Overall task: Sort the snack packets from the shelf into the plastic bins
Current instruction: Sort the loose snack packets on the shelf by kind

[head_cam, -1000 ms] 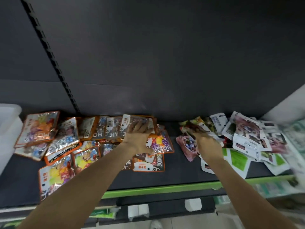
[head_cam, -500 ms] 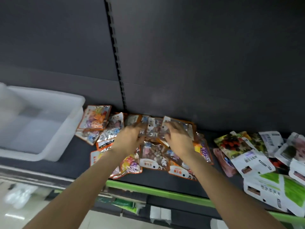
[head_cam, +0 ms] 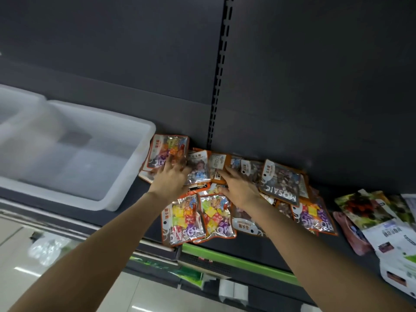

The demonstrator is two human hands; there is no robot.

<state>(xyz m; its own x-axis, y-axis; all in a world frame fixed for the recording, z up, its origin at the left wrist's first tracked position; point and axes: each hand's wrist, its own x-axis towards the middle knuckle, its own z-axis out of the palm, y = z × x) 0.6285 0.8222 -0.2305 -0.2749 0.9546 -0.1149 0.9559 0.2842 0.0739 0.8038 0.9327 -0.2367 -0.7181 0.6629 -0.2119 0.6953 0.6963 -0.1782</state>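
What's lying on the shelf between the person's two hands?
In the head view, between the left hand and right hand lies an orange-edged snack packet showing a doll-like figure, overlapping neighbouring packets.

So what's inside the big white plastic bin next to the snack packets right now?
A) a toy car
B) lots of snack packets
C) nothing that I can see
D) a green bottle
C: the white plastic bin shows only its bare pale floor and walls, while the orange-edged snack packets all lie on the dark shelf beside it, under the left hand and right hand.
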